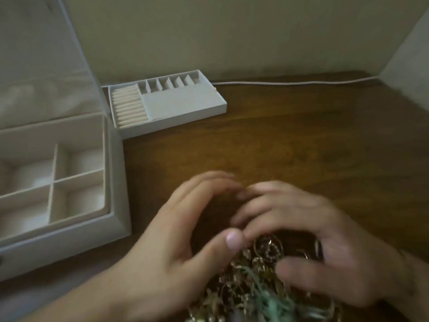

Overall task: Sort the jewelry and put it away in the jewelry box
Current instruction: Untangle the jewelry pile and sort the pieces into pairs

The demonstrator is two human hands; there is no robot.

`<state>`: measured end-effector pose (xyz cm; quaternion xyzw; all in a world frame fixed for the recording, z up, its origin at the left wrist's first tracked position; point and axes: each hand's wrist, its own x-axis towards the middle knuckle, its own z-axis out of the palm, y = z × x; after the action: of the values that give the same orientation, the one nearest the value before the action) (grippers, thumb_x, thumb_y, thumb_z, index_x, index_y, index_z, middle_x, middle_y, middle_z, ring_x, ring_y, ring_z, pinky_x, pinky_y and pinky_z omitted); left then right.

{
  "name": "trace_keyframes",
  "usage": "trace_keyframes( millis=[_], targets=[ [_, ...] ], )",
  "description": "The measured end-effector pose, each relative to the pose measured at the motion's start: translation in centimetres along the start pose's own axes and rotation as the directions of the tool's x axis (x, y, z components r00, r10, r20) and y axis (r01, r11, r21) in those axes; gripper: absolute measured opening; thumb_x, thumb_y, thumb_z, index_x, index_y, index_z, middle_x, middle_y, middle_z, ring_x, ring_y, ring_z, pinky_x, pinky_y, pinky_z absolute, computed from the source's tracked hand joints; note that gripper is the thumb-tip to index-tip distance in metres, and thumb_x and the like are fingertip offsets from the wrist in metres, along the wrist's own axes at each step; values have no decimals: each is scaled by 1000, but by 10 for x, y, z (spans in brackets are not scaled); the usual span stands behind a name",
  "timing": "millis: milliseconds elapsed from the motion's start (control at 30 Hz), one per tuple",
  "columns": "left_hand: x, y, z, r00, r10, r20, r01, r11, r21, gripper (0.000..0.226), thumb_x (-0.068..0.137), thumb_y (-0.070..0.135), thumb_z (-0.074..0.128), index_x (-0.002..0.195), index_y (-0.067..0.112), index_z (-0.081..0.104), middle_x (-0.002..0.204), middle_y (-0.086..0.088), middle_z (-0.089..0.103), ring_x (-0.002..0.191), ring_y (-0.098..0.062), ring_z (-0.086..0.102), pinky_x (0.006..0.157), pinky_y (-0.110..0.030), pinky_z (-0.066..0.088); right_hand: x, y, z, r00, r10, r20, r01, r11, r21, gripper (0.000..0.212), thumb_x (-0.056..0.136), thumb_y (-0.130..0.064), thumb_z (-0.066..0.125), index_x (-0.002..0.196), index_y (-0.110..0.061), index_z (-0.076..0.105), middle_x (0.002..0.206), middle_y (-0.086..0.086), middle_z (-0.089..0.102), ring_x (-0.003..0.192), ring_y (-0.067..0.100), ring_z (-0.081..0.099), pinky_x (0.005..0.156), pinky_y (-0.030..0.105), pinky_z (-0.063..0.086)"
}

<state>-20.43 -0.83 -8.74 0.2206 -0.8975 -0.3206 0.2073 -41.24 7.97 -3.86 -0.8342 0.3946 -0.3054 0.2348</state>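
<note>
Both hands, the left hand (185, 231) and right hand (308, 238), are cupped loosely, gripping nothing, over the jewelry pile (260, 282) right of the jewelry box (116, 219); one piece is best teased free before lifting.

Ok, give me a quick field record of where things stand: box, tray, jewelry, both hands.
jewelry box: lid open, at table's left, divided compartments look empty
removable tray: out of the box, on the table behind it, ring rolls and small slots look empty
jewelry pile: tangled gold pieces with a green strand, on the table near the front edge
left hand: fingers spread, curved over the pile's left side
right hand: fingers spread over the pile's right side; blurred
sorted so far: nothing visible in box or tray
cable: along the back wall
</note>
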Motion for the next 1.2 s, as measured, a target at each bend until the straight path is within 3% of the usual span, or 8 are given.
trace_keyframes(
  millis=[67, 133, 233, 367, 633, 867, 1033, 1200],
  targets=[
    [-9, 14, -1, 968, -62, -242, 45, 996, -77, 53, 96, 67, 40, 129, 30, 58, 137, 20, 53, 135, -7, 48, 105, -15, 39, -5, 1, -8, 1000, 20, -6, -19, 998, 64, 23, 87, -36, 59, 90, -17, 71, 93, -10, 66, 99, 19, 61, 87, 35, 45],
    [-26, 22, -1, 957, -39, -288, 2, 992, -128, 55, 99, 67, 34, 128, 29, 60, 132, 15, 59, 131, -13, 52, 102, -18, 41, -7, -5, -15, 994, 52, 98, -53, 998, 14, 29, 86, -50, 59, 81, -22, 66, 81, -12, 61, 85, 16, 59, 75, 29, 46],
    [-8, 35, -3, 949, -57, -309, 25, 994, -105, 55, 100, 61, 34, 114, 21, 69, 115, 9, 66, 117, -17, 60, 98, -30, 47, -11, -12, -13, 954, 77, 289, -35, 988, -147, 37, 79, -67, 59, 83, -31, 66, 80, -17, 58, 86, 9, 55, 69, 24, 46],
    [2, 55, 2, 913, -144, -381, 92, 984, -152, 53, 96, 55, 34, 104, 19, 72, 100, 10, 70, 104, -13, 63, 91, -36, 50, -11, -17, -9, 957, 86, 279, -40, 985, -167, 5, 89, -40, 65, 88, -36, 67, 87, -19, 61, 95, 4, 56, 79, 21, 48],
    [-6, 56, 10, 977, -135, -163, -3, 761, -649, 38, 95, 43, 62, 124, 18, 67, 116, -13, 72, 112, -30, 69, 95, -45, 56, 14, -20, -16, 922, 281, -267, -106, 846, 523, 16, 87, -28, 64, 87, -13, 67, 72, 7, 70, 59, 22, 65, 55, 29, 54],
    [-4, 46, -2, 935, -289, -207, -37, 500, -865, 37, 88, 34, 71, 122, 17, 69, 102, -14, 73, 97, -26, 71, 87, -38, 58, 55, -17, -15, 808, 436, -395, -162, 810, 564, 4, 87, -12, 69, 85, -11, 72, 72, 5, 73, 61, 20, 70, 53, 27, 54],
    [0, 55, -5, 955, -260, -144, -21, 425, -905, 37, 92, 25, 68, 128, 19, 63, 106, -15, 71, 97, -27, 70, 87, -38, 57, 72, -24, -28, 714, 615, -334, -73, 541, 838, 12, 99, -21, 52, 91, -16, 61, 72, 7, 70, 54, 21, 64, 48, 31, 50],
    [-2, 59, 1, 980, -197, 14, 137, 627, -767, 29, 96, 19, 62, 124, 11, 63, 103, -7, 72, 95, -22, 69, 87, -35, 55, 105, -21, -56, 708, 665, -238, 14, 323, 946, 24, 103, -22, 42, 78, -21, 40, 48, -5, 41, 31, 8, 31, 34, 15, 26]
  ],
)
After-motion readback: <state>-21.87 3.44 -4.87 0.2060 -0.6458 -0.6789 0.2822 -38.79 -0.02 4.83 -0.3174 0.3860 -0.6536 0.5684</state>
